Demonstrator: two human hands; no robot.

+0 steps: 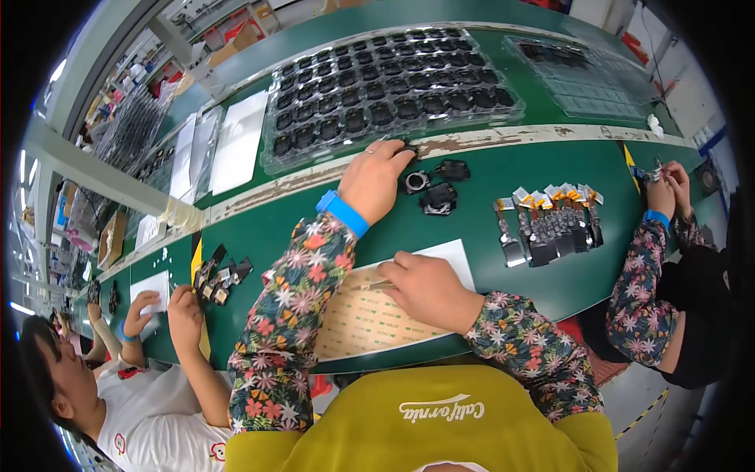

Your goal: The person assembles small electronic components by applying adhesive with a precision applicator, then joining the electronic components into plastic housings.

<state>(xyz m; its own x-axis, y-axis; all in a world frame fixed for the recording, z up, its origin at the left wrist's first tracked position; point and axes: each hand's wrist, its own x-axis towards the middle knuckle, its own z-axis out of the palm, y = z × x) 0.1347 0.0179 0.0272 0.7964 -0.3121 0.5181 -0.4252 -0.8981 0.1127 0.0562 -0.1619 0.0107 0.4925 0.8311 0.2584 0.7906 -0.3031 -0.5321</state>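
My left hand [370, 182], with a blue wristband, reaches to the far edge of the green bench. Its fingers are closed at a small black housing [406, 149], partly covered by the fingertips. Just right of it lie several loose black housings [438, 198], one with a round ring [416, 182]. Closer to me, a tan printed adhesive sheet [370, 321] lies on a white sheet [454, 259]. Over its upper edge, my right hand [431, 289] is pinched, thumb against finger; what sits in the pinch is too small to make out.
A clear tray [385, 79] of black housings stands beyond the ledge, with white sheets [238, 141] beside it. Right of me lies a row of flex-cable parts [550, 228]. Co-workers' hands work at left [186, 315] and right [662, 193]. Black parts [220, 277] lie near the left worker.
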